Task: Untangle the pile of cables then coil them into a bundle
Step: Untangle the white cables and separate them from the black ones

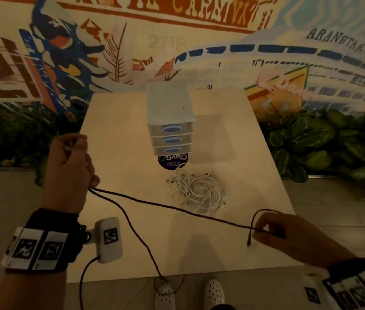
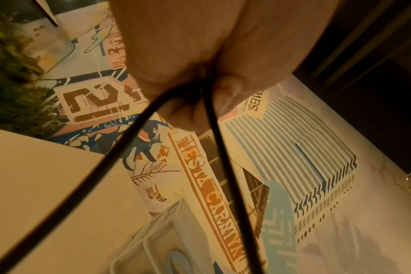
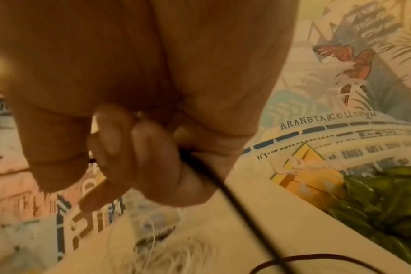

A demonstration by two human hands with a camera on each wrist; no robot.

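- Closest in, the left hand (image 1: 68, 168) is raised over the near-left side of the table (image 1: 119, 121), fingers curled tight round a dark cable (image 1: 170, 208); the left wrist view shows two runs of that cable (image 2: 214, 118) leaving the fist.
- One run stretches across above the tabletop to the right hand (image 1: 289, 233), which pinches it between curled fingers and thumb near the table's front-right edge; a short end with a plug hangs just below the fingers, and a small loop arches over the hand. The right wrist view shows the fingers (image 3: 153, 153) wrapped on the cable (image 3: 223, 187).
- The other run drops from the left hand, crosses the table's front edge and loops down by a pair of white shoes (image 1: 166, 294) on the floor.
- A pile of white cables (image 1: 197, 190) lies tangled on the table, between the two hands and farther back, untouched by either.
- Just behind the pile sits a dark round sticker (image 1: 172, 162), and behind that a small white three-drawer unit (image 1: 170, 121) with blue oval handles.
- A painted mural (image 1: 199, 41) covers the wall beyond, with green leafy plants (image 1: 324, 139) along its foot.
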